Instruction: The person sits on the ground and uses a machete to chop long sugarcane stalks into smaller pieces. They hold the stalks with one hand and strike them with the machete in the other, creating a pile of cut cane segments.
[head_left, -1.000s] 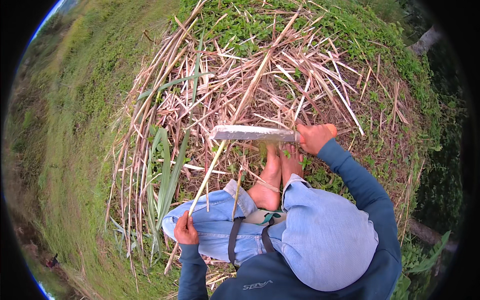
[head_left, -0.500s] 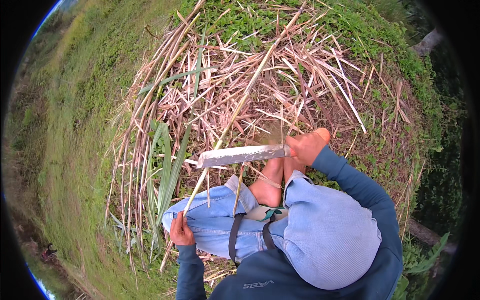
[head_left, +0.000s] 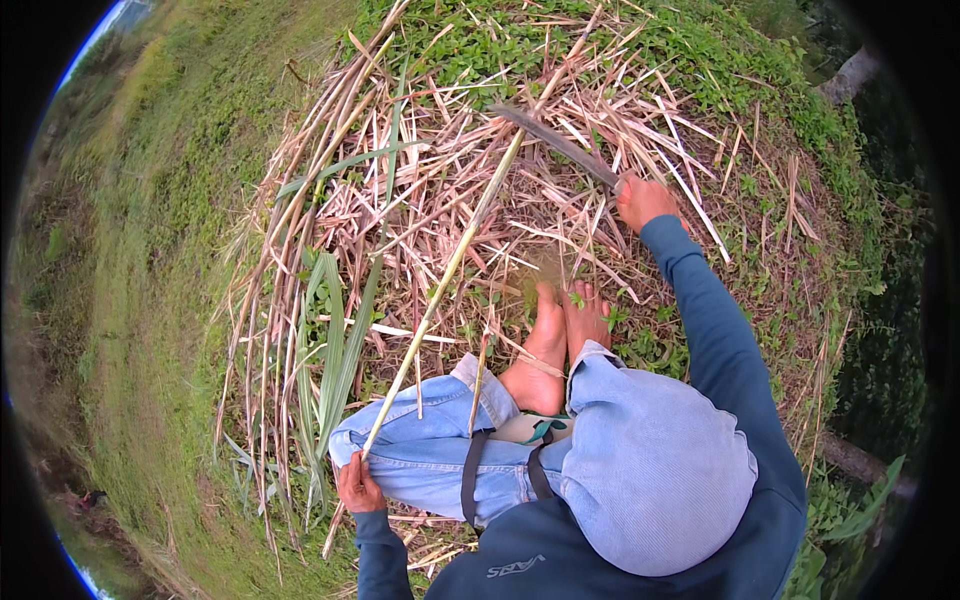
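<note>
A long pale yellow-green cane stalk point(head_left: 445, 275) runs from beside my left thigh up to the far side of the litter. Near its lower end my left hand point(head_left: 358, 484) is closed around it, next to my knee. My right hand point(head_left: 645, 202) grips the handle of a machete point(head_left: 565, 146), arm stretched out ahead. The dark blade lies across the far part of the stalk, its tip to the left; whether it touches is hard to tell. Dry strips and peelings point(head_left: 430, 200) lie scattered under the stalk.
Several long stalks point(head_left: 262, 330) lie in a bundle on the left, with green leaf blades point(head_left: 340, 340) beside them. My bare feet point(head_left: 548, 350) rest at the near edge of the litter. Grass point(head_left: 150, 300) spreads left; a log point(head_left: 850, 82) lies far right.
My right hand has carried the machete away from my knees, forward along the stalk to its far part, and the blade has tilted. My left hand keeps its hold, nearly unmoved.
</note>
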